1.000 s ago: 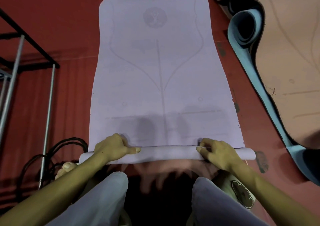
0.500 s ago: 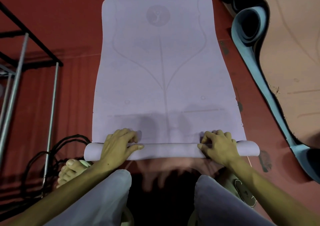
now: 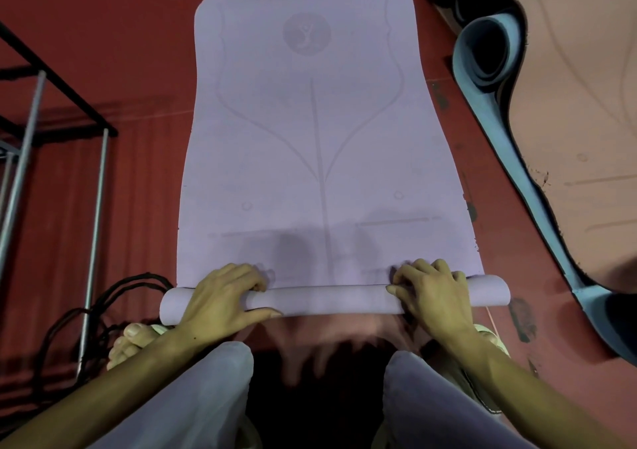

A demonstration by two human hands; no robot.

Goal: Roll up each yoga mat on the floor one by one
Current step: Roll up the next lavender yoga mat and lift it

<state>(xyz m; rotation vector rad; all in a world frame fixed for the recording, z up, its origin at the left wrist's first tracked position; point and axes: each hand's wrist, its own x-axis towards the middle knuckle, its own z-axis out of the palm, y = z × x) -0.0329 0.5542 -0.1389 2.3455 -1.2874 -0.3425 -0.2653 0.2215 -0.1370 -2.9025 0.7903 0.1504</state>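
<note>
Closest to the camera are two knees in grey trousers (image 3: 206, 397), person crouched right behind the lilac yoga mat (image 3: 320, 145). A bare foot in a pale sandal (image 3: 132, 343) pokes out just behind the mat's rolled end on the left, and a tangle of black cable (image 3: 72, 321) sits beside that on the red floor (image 3: 113, 35)

The near end of the mat is wound into a thin roll (image 3: 327, 298) lying crosswise, and both hands are on it. The left hand (image 3: 222, 298) is draped over the roll toward its left end, fingers curled over the far side and thumb stretched along the near side, so it's gripping the roll. The right hand (image 3: 431, 292) does the same toward the right end, fingers hooked over the top and thumb tucked at the near edge. A short stub of roll sticks out past each hand

Beyond the roll the rest of the mat lies flat, running away from the person. It has faint printed alignment lines, a centre stripe with curves branching off, and a round logo (image 3: 306, 33) near the far end with a little figure in it, no readable text

Left of the mat is a metal rack (image 3: 55, 83). Right of it there's a blue mat (image 3: 489, 59), loosely curled, and past that a tan mat (image 3: 568, 104)
</note>
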